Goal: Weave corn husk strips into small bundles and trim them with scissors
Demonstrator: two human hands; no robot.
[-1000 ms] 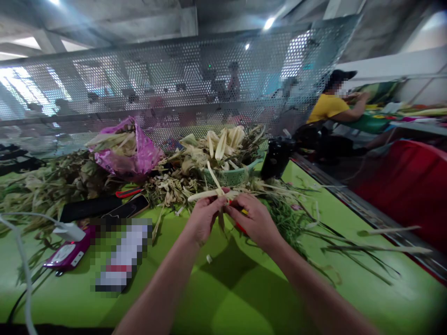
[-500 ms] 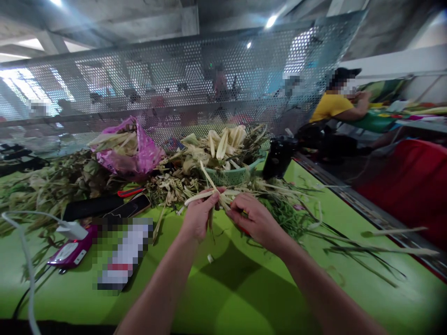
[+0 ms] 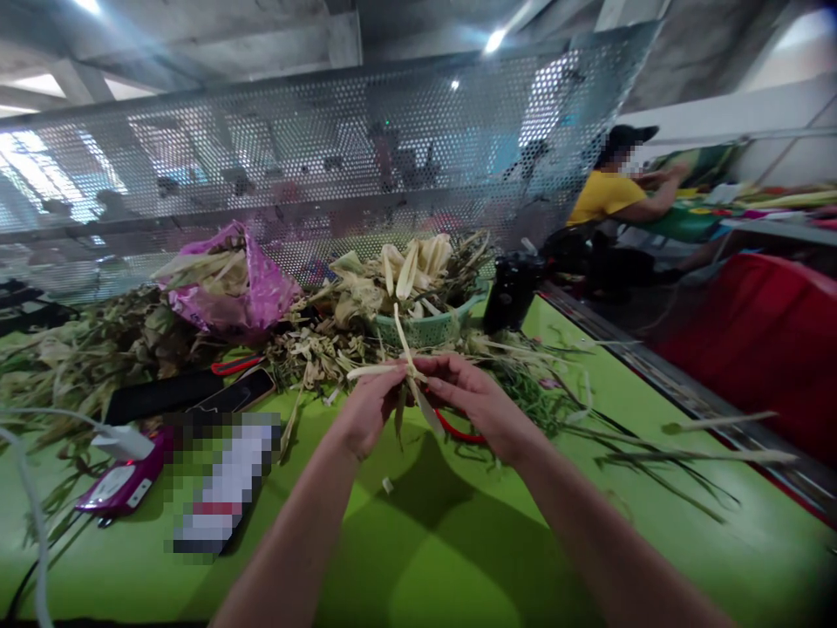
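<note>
Pale dried husk strips (image 3: 404, 336), crossed and spreading in several directions, are held between my two hands above the green table. My left hand (image 3: 370, 406) pinches them near the crossing, with one strip sticking out to the left and one pointing up. My right hand (image 3: 467, 392) has its thumb and fingers closed on the same strips from the right side. A wider strip (image 3: 428, 412) hangs down between the hands. Beneath my right hand lies a red looped handle (image 3: 461, 431), partly hidden.
Behind the hands stands a green basket (image 3: 435, 329) of husks beside a black cylindrical container (image 3: 513, 292). A pink bag (image 3: 261, 292), dry leaves (image 3: 124, 340), a red-handled tool (image 3: 236, 365), phones and a purple charger (image 3: 124, 480) lie left. A person in yellow (image 3: 605, 196) sits beyond.
My right hand has moved in against the strips' crossing, closer to my left hand. The upright strip stands straighter, a wider strip hangs down, and more of the red loop shows.
</note>
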